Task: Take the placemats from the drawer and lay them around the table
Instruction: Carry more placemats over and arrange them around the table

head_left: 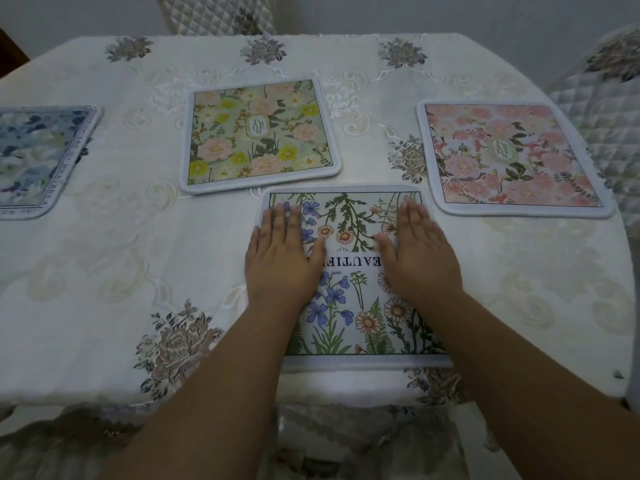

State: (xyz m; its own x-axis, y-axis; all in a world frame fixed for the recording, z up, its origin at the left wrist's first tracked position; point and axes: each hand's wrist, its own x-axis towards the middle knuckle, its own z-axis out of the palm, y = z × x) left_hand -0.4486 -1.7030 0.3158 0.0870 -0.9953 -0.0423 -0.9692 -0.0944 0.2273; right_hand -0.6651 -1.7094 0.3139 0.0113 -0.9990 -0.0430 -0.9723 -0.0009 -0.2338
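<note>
head view is showing left hand (282,258) and right hand (420,254) pressing flat, open-palmed, on the wildflower placemat (349,299) at lower centre, ideally squaring it.

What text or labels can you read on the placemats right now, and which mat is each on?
"EAUTIF": upside down on the wildflower placemat, ends hidden by the left hand and right hand.
Oval label on the yellow-and-pink placemat: too small.
Oval label on the pink placemat: too small.
Border lettering on the blue placemat: blurred.
</note>
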